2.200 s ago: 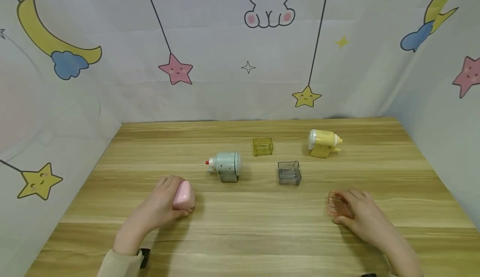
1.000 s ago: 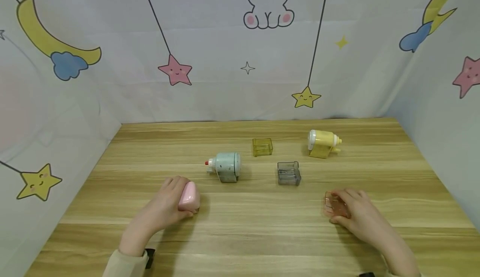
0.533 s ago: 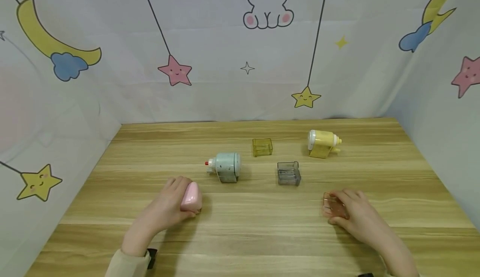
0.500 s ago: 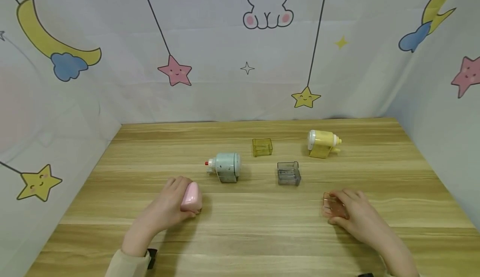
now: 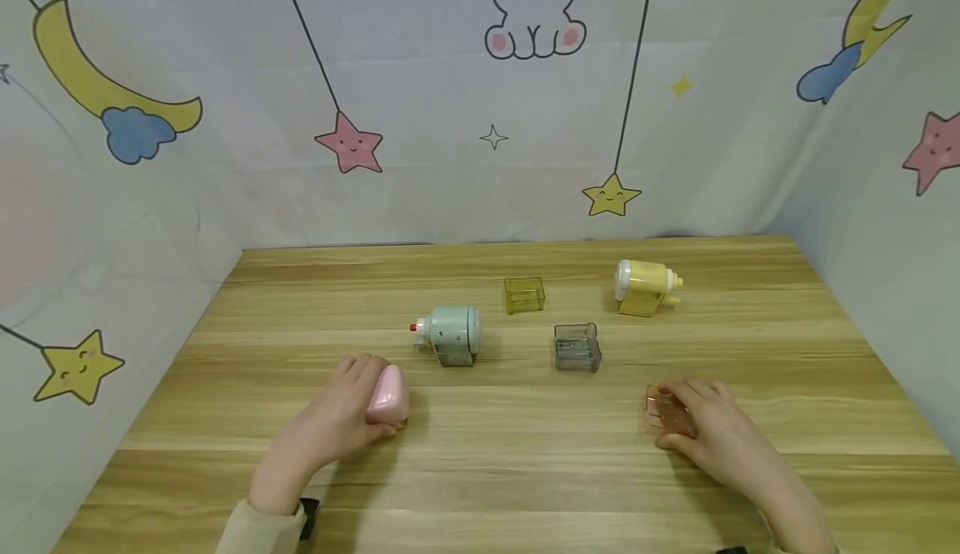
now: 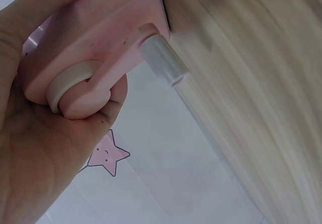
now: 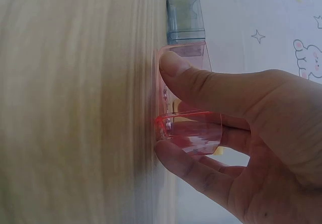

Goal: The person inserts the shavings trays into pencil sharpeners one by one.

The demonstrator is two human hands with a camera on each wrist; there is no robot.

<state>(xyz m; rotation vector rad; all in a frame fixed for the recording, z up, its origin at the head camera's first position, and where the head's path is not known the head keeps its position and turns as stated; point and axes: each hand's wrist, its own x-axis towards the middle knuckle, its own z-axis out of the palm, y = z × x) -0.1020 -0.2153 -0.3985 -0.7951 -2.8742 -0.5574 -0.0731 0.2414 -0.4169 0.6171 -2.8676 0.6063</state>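
My left hand (image 5: 341, 416) grips a pink crank pencil sharpener (image 5: 388, 396) at the left front. In the left wrist view, the sharpener's crank arm (image 6: 118, 65) ends in a whitish knob (image 6: 165, 60). Thumb and fingers of my right hand (image 5: 716, 429) hold a clear reddish shavings drawer (image 5: 667, 415) by its sides, at the tabletop. Behind it in the right wrist view shows the grey clear drawer (image 7: 185, 17). A mint-green sharpener (image 5: 453, 333) with a red-tipped knob lies just beyond my left hand. Part of the pink sharpener is hidden by my palm.
An olive clear drawer (image 5: 524, 295) and a yellow sharpener (image 5: 643, 287) sit toward the back of the wooden table (image 5: 510, 471). White cloth (image 5: 420, 196) printed with stars and moons walls the table at the back and both sides.
My left hand has slid to the right with the pink sharpener in its grip. My right hand has shifted slightly left with the reddish drawer. Other objects stay put.
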